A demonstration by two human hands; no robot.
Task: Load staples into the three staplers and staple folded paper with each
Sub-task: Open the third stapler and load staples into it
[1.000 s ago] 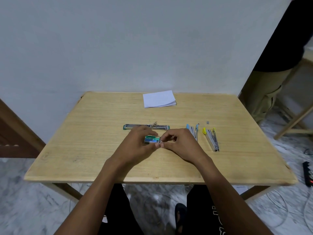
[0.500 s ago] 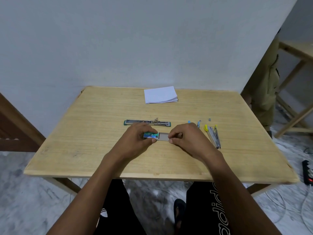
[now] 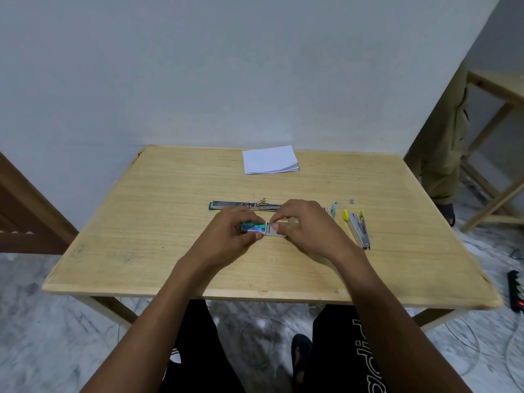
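While my left hand (image 3: 226, 236) steadies the staple box (image 3: 253, 226) at the middle of the tabletop (image 3: 127, 251), grip closed round it, my right hand (image 3: 309, 234) pinches its drawer (image 3: 276, 234), slid partway out to reach staples.

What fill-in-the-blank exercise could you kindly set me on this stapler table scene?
1. The left hand grips the staple box by its sleeve, while the right hand pinches its grey tray, which is slid partly ____.
2. The rightmost stapler has ____ tips.
3. The folded paper lies near the table's ____ edge, beyond both hands.

Missing words: out; yellow; far.
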